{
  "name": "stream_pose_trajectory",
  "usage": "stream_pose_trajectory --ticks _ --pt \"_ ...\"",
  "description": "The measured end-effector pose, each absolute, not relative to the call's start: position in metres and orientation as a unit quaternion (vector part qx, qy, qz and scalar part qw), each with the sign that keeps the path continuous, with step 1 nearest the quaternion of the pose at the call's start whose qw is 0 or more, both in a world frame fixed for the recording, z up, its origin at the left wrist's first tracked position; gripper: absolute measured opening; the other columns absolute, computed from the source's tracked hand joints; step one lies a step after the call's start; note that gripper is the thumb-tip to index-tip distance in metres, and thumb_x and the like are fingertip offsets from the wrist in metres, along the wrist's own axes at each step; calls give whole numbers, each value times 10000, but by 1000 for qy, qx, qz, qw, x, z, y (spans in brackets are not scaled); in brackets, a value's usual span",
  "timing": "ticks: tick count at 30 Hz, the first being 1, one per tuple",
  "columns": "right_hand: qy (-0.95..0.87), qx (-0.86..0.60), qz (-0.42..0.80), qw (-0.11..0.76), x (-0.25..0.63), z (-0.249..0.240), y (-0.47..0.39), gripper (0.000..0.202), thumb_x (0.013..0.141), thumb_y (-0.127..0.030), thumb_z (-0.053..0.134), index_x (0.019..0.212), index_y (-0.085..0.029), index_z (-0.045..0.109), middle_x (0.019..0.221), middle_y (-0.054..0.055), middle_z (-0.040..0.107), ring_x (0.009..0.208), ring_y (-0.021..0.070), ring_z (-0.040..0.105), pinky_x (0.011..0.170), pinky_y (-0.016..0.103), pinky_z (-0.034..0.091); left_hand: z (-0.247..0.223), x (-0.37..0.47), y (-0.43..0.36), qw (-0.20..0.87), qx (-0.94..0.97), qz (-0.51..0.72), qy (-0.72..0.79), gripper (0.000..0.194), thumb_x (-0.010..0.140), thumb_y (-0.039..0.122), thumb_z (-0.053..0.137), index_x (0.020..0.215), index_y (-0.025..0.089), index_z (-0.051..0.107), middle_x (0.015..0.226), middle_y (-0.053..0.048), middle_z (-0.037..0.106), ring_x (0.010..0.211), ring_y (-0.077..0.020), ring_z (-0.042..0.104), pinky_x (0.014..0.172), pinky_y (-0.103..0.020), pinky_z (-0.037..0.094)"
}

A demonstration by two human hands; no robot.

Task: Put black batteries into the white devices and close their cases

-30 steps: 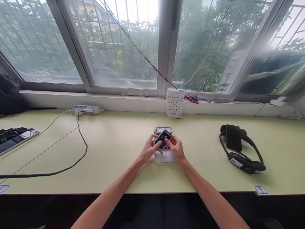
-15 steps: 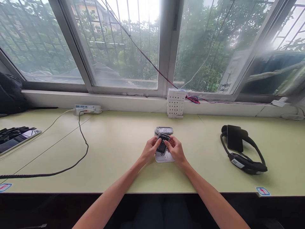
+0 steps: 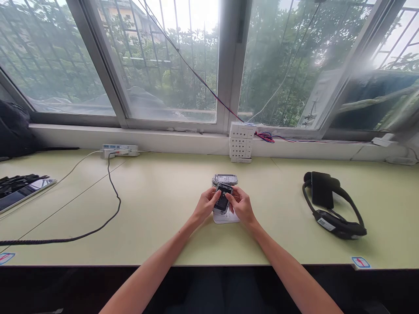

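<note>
Both my hands grip a small black-faced, phone-like device (image 3: 223, 199), tilted above the table at the middle. My left hand (image 3: 207, 204) closes on its left edge with the thumb on its face. From the right side, my right hand (image 3: 240, 204) holds it, the thumb pressed on the face as well. Just beyond it lies a similar device (image 3: 225, 179) with a pale printed label. A white sheet or flat cover (image 3: 225, 217) shows beneath my hands, mostly covered by them. The undersides of the held device and my other fingertips are hidden.
A white block with rows of small holes (image 3: 241, 143) stands by the window sill. At right lies a black headset-like band (image 3: 337, 224). Left are a power strip (image 3: 120, 150), a dark cable (image 3: 118, 200) and a tablet-like slab (image 3: 28, 192). The table's front edge is near my forearms.
</note>
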State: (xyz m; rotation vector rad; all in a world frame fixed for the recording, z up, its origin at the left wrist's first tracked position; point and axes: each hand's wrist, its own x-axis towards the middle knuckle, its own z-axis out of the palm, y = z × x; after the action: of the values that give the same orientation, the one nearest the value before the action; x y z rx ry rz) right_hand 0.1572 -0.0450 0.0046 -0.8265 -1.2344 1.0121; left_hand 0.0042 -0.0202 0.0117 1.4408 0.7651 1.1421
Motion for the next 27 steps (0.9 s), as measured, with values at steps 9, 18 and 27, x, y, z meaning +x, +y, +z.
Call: stream_pose_trajectory --ticks 9,18,27 --pt "-536 -375 435 619 156 8 -46 329 798 -465 681 964 -190 606 721 -12 615 387 65 433 330 213 370 11 4 -20 548 604 478 326 341 836 494 610 833 157 561 726 2 575 624 -109 523 568 -213 430" --pt "-530 -380 431 624 155 5 -46 304 798 -454 681 930 -196 589 692 -19 611 382 69 426 329 212 362 12 5 -20 539 605 485 329 353 811 505 631 771 166 539 671 18 536 583 -101 479 538 -207 395" --pt "-545 -397 408 616 155 5 -47 308 816 -453 657 974 -192 614 718 4 636 443 99 480 378 223 411 12 5 -20 538 604 485 334 345 818 499 624 781 169 535 665 24 538 580 -97 488 540 -203 410"
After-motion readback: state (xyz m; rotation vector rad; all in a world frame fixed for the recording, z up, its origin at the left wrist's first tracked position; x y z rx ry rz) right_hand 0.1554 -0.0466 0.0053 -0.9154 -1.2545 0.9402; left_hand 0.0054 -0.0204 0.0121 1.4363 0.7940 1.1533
